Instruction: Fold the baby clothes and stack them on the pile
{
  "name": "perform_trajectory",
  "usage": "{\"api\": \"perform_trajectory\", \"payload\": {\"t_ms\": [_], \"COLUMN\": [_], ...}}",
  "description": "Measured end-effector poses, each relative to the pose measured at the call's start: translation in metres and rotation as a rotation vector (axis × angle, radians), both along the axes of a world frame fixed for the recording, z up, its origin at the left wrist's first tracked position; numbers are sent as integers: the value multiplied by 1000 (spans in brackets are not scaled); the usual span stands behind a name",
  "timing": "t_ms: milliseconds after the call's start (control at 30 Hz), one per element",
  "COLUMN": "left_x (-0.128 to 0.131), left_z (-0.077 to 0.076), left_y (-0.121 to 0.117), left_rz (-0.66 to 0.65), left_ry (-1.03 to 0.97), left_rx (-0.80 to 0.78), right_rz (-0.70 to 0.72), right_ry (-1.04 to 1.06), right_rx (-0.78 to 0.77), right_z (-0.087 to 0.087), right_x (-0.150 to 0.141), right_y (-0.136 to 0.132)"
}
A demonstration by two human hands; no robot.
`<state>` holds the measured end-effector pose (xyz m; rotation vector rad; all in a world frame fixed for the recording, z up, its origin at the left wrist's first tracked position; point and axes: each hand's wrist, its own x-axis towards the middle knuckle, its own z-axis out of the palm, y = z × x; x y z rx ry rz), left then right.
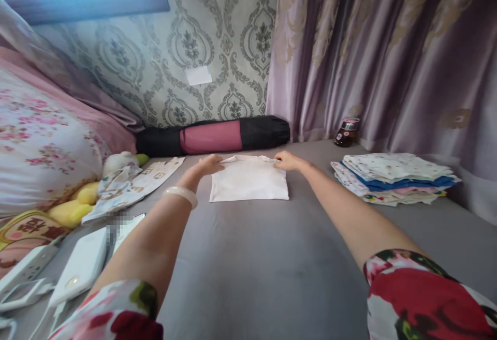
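Observation:
A white folded garment [249, 179] lies on the grey sheet in front of me, its far edge gathered and slightly raised. My left hand [212, 164] grips the far left corner, fingers closed on the cloth. At the far right corner, my right hand [286, 160] pinches the same edge. The cloth's near edge rests flat on the sheet. What kind of garment it is, I cannot tell. A pale bangle [180, 194] circles my left wrist.
Folded clothes [396, 177] are stacked at the right, with a brown bottle [347, 132] behind them. A black and pink long bag [213, 135] lies along the wall. To the left are a patterned cloth [155, 177], plush toys [79, 203], a white power bank [79, 265] and a power strip [31, 267].

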<state>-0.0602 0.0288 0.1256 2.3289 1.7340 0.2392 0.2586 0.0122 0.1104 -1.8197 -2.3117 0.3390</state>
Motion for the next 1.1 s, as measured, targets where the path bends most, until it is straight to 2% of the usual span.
{"api": "perform_trajectory", "payload": {"t_ms": [167, 267, 367, 467, 567, 700, 867, 1100], "left_x": [-16, -17, -14, -11, -10, -14, -19, -23], "left_z": [32, 42, 42, 32, 18, 3, -21, -64], "left_y": [-16, -22, -28, -39, -57, -91, -132, -161], "left_rz": [-209, -191, -138, -58, -32, -99, -229, -334], "left_ry": [-333, -386, -400, -377, -331, -242, -130, -10], "left_rx": [-120, -57, 71, 187, 230, 191, 136, 70], "right_rz": [56, 90, 100, 98, 146, 255, 366, 470], "right_ry": [172, 277, 278, 212, 169, 135, 100, 78], "right_rx": [72, 154, 270, 351, 364, 366, 291, 210], "right_z": [24, 36, 44, 44, 35, 14, -14, -62], "right_x": [17, 23, 23, 22, 22, 24, 26, 28], "right_y": [-16, -22, -30, -44, -64, -94, -136, -172]}}
